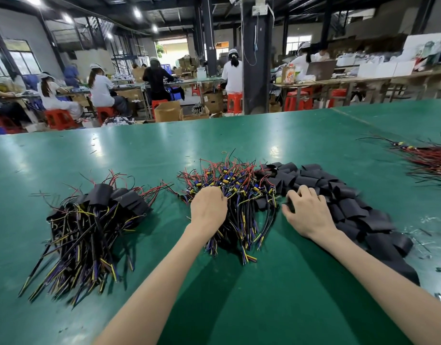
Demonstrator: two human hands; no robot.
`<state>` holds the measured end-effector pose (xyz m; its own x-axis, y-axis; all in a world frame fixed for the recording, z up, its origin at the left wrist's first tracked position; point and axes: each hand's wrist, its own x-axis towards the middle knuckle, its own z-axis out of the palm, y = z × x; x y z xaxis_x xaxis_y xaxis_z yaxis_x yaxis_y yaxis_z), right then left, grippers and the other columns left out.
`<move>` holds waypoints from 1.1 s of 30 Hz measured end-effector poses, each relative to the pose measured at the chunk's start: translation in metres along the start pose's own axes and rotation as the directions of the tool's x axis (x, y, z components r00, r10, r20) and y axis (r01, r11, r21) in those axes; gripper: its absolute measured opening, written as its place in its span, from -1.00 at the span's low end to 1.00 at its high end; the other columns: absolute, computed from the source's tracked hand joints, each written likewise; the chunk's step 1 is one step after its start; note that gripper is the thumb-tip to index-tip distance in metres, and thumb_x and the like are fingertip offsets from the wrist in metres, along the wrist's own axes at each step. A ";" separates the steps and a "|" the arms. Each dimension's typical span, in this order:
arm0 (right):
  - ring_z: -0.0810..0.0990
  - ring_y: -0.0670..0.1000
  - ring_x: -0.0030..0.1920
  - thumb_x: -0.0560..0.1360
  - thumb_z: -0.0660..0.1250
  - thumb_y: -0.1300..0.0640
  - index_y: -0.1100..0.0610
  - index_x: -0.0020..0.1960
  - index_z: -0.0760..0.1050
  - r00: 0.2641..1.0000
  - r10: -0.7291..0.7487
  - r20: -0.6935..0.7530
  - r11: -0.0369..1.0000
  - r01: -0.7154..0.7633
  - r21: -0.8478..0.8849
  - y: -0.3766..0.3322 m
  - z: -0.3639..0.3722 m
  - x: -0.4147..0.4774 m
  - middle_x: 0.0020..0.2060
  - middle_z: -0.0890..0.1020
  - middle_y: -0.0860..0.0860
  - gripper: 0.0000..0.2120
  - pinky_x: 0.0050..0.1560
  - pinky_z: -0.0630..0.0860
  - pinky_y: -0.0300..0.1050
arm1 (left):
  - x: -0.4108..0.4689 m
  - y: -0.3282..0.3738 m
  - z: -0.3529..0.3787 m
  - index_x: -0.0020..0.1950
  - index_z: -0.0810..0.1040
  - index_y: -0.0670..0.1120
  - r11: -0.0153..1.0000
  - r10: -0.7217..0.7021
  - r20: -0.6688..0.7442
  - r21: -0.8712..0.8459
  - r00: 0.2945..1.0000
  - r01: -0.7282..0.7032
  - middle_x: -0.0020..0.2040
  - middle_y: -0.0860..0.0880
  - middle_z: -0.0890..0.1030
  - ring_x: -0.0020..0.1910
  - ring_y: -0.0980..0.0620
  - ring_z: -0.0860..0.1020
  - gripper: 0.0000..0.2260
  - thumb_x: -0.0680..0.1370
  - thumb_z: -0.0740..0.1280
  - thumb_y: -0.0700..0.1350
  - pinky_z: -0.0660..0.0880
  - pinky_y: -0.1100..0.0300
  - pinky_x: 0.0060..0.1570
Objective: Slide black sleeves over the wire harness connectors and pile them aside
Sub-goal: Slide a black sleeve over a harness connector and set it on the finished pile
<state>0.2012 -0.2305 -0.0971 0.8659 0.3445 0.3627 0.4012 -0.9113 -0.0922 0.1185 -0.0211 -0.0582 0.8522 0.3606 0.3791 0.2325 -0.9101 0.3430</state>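
head view: left hand (209, 205) dug into harnesses (235, 181), grip hidden; right hand (305, 212) curled over sleeves (344, 195), hold unclear.

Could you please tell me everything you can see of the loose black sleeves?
The sleeves are short, flat, matte black tube pieces, many overlapping in a loose band on the green table. The band runs from the harnesses toward the near right. The right hand lies on its left end, fingers bent onto the pieces.
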 end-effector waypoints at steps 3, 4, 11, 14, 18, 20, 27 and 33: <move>0.42 0.16 0.09 0.52 0.23 -0.03 0.12 0.04 0.46 1.000 0.017 -0.018 1.000 -0.017 0.002 0.000 -0.001 -0.001 0.00 0.48 0.12 -0.77 0.03 0.33 0.03 | 0.001 0.003 -0.005 -0.12 0.55 -0.24 0.999 0.017 -0.019 -0.042 1.000 -0.017 -0.13 -0.14 0.59 -0.06 -0.12 0.54 -0.76 0.61 0.19 -0.14 0.35 0.16 -0.13; 0.42 0.16 0.08 0.53 0.23 -0.01 0.12 0.05 0.46 1.000 0.020 -0.023 1.000 -0.020 -0.004 0.000 -0.001 -0.002 0.00 0.49 0.13 -0.78 0.03 0.34 0.04 | 0.002 0.005 -0.008 -0.09 0.53 -0.24 0.995 -0.004 -0.028 -0.098 1.000 0.002 -0.09 -0.14 0.58 -0.05 -0.11 0.51 -0.78 0.62 0.19 -0.14 0.31 0.18 -0.13; 0.42 0.18 0.07 0.58 0.18 -0.01 0.16 0.15 0.40 0.999 0.032 -0.005 0.999 -0.032 -0.006 0.001 -0.001 -0.003 0.02 0.48 0.16 -0.73 0.04 0.34 0.03 | 0.002 0.004 -0.060 0.02 0.40 -0.14 0.821 0.010 -0.065 -0.569 0.998 -0.045 -0.16 -0.08 0.56 -0.21 0.00 0.56 -0.91 0.63 0.13 -0.29 0.54 0.05 -0.09; 0.41 0.20 0.05 0.58 0.20 0.05 0.21 0.21 0.40 1.000 0.019 -0.009 0.998 -0.018 0.054 -0.001 -0.002 -0.005 0.02 0.47 0.19 -0.71 0.03 0.35 0.04 | -0.002 -0.005 -0.077 0.10 0.41 -0.13 0.810 0.055 -0.125 -0.574 0.991 -0.118 -0.15 -0.02 0.52 -0.25 0.12 0.48 -0.82 0.62 0.09 -0.35 0.45 0.28 -0.15; 0.38 0.21 0.02 0.57 0.25 0.12 0.22 0.27 0.39 1.000 -0.003 0.003 0.991 0.003 0.134 -0.003 -0.002 -0.005 0.00 0.44 0.21 -0.69 0.03 0.34 0.06 | -0.016 -0.031 -0.076 0.19 0.45 -0.08 0.902 0.142 0.008 -0.412 0.990 -0.127 -0.03 0.01 0.51 -0.11 0.16 0.46 -0.79 0.58 0.24 -0.25 0.30 0.49 -0.13; 0.37 0.22 0.03 0.57 0.25 0.13 0.20 0.32 0.37 1.000 0.000 0.016 0.989 -0.002 0.146 -0.003 0.000 -0.005 0.01 0.45 0.21 -0.65 0.04 0.33 0.07 | -0.029 -0.047 -0.069 0.28 0.41 0.05 0.939 0.149 0.112 -0.328 0.982 -0.105 -0.02 0.02 0.46 -0.07 0.15 0.45 -0.66 0.53 0.36 -0.10 0.34 0.33 -0.01; 0.35 0.22 0.05 0.58 0.23 0.09 0.17 0.36 0.32 0.999 0.021 0.043 0.995 -0.025 0.096 -0.006 0.001 -0.008 0.04 0.47 0.23 -0.62 0.05 0.33 0.07 | -0.048 -0.074 -0.053 0.17 0.51 0.16 0.996 0.071 0.136 -0.060 0.988 -0.063 -0.09 0.09 0.40 -0.06 0.05 0.49 -0.77 0.53 0.32 0.12 0.45 0.11 -0.07; 0.35 0.23 0.05 0.58 0.22 0.13 0.20 0.35 0.34 1.000 0.022 0.004 0.981 -0.022 0.190 -0.006 -0.007 -0.016 0.02 0.43 0.25 -0.64 0.10 0.31 0.08 | -0.052 -0.076 -0.050 0.18 0.50 0.03 0.991 0.118 0.056 -0.062 0.991 -0.114 0.00 0.09 0.47 -0.08 0.01 0.49 -0.82 0.59 0.27 -0.01 0.38 0.12 -0.13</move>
<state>0.1833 -0.2322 -0.0956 0.8756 0.3252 0.3572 0.4313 -0.8593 -0.2749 0.0328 0.0398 -0.0610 0.8985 0.2389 0.3682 0.1039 -0.9308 0.3503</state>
